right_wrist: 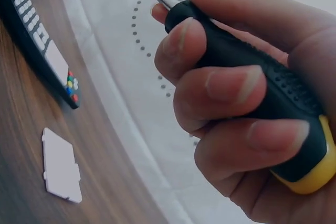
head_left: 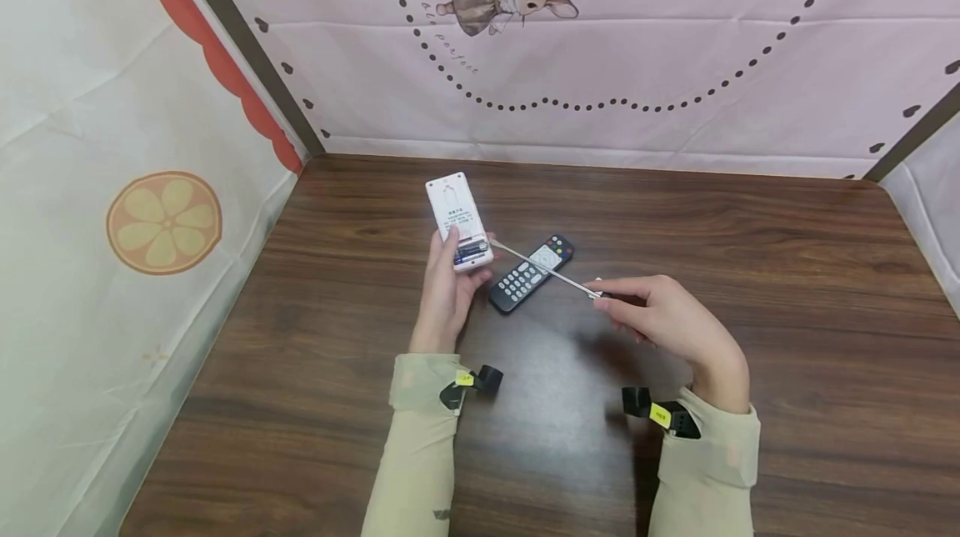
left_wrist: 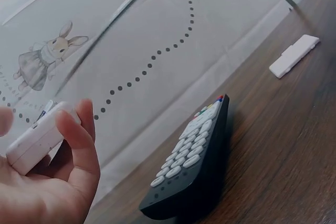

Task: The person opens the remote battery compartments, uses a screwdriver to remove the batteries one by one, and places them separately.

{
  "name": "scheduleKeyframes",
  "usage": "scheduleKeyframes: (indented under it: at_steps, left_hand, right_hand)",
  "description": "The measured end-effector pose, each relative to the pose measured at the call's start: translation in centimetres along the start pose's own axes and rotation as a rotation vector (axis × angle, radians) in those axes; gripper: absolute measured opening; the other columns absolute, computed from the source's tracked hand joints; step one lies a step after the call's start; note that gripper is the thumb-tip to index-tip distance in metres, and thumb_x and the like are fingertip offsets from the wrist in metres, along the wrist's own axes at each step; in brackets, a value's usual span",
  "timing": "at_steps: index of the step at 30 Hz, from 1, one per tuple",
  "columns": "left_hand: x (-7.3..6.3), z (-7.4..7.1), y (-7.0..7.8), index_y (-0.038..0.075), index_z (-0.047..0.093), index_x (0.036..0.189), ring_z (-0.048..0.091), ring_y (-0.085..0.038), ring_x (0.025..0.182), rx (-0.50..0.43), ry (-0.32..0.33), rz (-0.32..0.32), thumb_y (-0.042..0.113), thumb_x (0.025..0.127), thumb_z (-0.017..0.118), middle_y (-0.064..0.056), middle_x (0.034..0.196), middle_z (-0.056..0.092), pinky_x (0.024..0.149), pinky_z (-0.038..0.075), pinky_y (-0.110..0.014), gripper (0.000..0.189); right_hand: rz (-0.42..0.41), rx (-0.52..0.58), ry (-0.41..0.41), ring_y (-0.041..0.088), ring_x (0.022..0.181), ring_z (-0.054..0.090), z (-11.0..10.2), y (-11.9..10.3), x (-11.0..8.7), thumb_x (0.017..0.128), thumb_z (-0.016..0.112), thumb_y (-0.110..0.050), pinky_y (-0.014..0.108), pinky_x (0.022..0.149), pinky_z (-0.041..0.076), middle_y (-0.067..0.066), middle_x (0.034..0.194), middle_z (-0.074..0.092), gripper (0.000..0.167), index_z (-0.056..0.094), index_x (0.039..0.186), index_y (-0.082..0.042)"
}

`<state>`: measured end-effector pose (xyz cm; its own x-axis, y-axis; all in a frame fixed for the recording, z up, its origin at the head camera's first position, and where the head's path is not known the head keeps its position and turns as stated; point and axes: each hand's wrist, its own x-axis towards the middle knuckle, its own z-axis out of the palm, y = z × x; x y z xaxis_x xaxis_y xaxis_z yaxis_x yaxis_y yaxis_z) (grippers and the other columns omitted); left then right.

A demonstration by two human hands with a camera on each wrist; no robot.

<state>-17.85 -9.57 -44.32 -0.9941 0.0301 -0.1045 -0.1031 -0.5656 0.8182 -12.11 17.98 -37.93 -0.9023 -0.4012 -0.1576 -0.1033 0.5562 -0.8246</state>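
Note:
My left hand holds a white remote control with its back up, thumb across it and fingers beneath. Its battery compartment is uncovered, and batteries show inside. A screwdriver is gripped in my right hand, its dark green handle with a yellow end wrapped by the fingers. The metal shaft slants left, its tip at the compartment's edge. Under the shaft, a black remote control lies face up on the table. A white battery cover lies flat on the wood, mostly hidden behind my right fingertips in the head view.
The brown wooden table spreads under both arms. Behind it hangs a pink printed cloth with a rabbit figure, and a white cloth borders the left side. Black wrist cameras stick out from both sleeves.

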Motion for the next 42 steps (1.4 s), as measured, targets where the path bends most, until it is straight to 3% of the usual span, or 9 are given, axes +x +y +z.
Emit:
scheduleKeyframes:
  at_steps: [10,17,24,26,29,30,32,38,42]
  left_hand:
    - [0.1,0.8,-0.7,0.028,0.021,0.133,0.043,-0.045,0.111,0.004,-0.004,0.035,0.049,0.091,0.037,-0.026,0.131,0.035,0.073,0.041,-0.039,0.050]
    - [0.0,1.2,-0.9,0.028,0.020,0.134,0.048,-0.041,0.108,0.023,-0.005,0.072,0.037,0.096,0.034,-0.026,0.131,0.035,0.087,0.037,-0.051,0.042]
    - [-0.2,1.1,-1.2,0.030,0.016,0.133,0.044,-0.046,0.108,0.075,0.018,0.108,0.029,0.096,0.036,-0.026,0.129,0.036,0.074,0.045,-0.042,0.042]
    - [-0.1,1.1,-1.3,0.031,0.015,0.133,0.043,-0.047,0.109,0.064,0.034,0.117,0.028,0.096,0.036,-0.026,0.129,0.035,0.071,0.046,-0.040,0.042]
    - [0.1,1.2,-1.4,0.030,0.015,0.133,0.045,-0.046,0.107,0.060,0.069,0.137,0.027,0.096,0.036,-0.025,0.126,0.037,0.067,0.047,-0.037,0.042]
    - [0.2,1.3,-1.4,0.030,0.015,0.133,0.045,-0.045,0.107,0.057,0.075,0.140,0.026,0.096,0.036,-0.026,0.126,0.038,0.066,0.047,-0.036,0.042]
    - [0.2,1.6,-1.4,0.029,0.015,0.133,0.047,-0.045,0.105,0.056,0.085,0.142,0.025,0.096,0.036,-0.026,0.125,0.038,0.063,0.047,-0.033,0.042]
    - [0.2,1.9,-1.6,0.027,0.018,0.130,0.049,-0.046,0.101,0.103,0.132,0.146,0.021,0.097,0.036,-0.024,0.118,0.045,0.058,0.046,-0.029,0.039]
    - [0.3,2.3,-2.0,0.026,0.018,0.132,0.054,-0.041,0.097,0.141,0.137,0.105,0.021,0.097,0.037,-0.016,0.112,0.049,0.067,0.049,-0.036,0.040]
  right_hand:
    - [-0.053,-0.127,-0.021,0.013,0.051,0.047,1.4,-2.3,0.0,0.086,0.053,-0.044,0.028,0.050,0.045,0.000,0.068,0.057,0.033,0.059,0.115,-0.030]
    - [-0.071,-0.213,-0.008,0.011,0.051,0.048,1.8,-2.9,0.0,0.087,0.054,-0.040,0.027,0.051,0.044,-0.004,0.066,0.056,0.033,0.059,0.117,-0.028]
    - [-0.176,-0.448,0.113,0.006,0.069,0.058,3.3,-5.4,-0.7,0.085,0.060,-0.030,0.031,0.065,0.048,-0.007,0.092,0.066,0.028,0.063,0.112,-0.023]
    - [-0.235,-0.547,0.161,0.006,0.065,0.056,3.9,-6.4,-1.0,0.084,0.062,-0.027,0.032,0.059,0.047,-0.008,0.079,0.065,0.020,0.066,0.103,-0.022]
    - [-0.301,-0.657,0.230,0.008,0.052,0.047,4.4,-7.7,-1.3,0.082,0.064,-0.023,0.030,0.046,0.040,-0.012,0.058,0.050,0.003,0.062,0.084,-0.022]
    - [-0.309,-0.681,0.244,0.008,0.050,0.043,4.5,-8.0,-1.3,0.081,0.064,-0.022,0.029,0.044,0.037,-0.011,0.053,0.043,0.007,0.058,0.078,-0.022]
    - [-0.307,-0.729,0.257,0.010,0.049,0.042,4.6,-8.7,-1.3,0.080,0.065,-0.020,0.029,0.042,0.035,-0.010,0.051,0.039,0.014,0.053,0.073,-0.022]
    - [-0.318,-0.926,0.263,0.020,0.047,0.051,4.8,-11.0,-1.2,0.078,0.065,-0.015,0.037,0.036,0.038,-0.004,0.054,0.051,0.006,0.059,0.079,-0.017]
    - [-0.346,-1.024,0.291,0.021,0.041,0.045,4.3,-12.2,-1.4,0.076,0.063,-0.007,0.037,0.031,0.034,-0.004,0.051,0.048,0.011,0.060,0.071,-0.016]
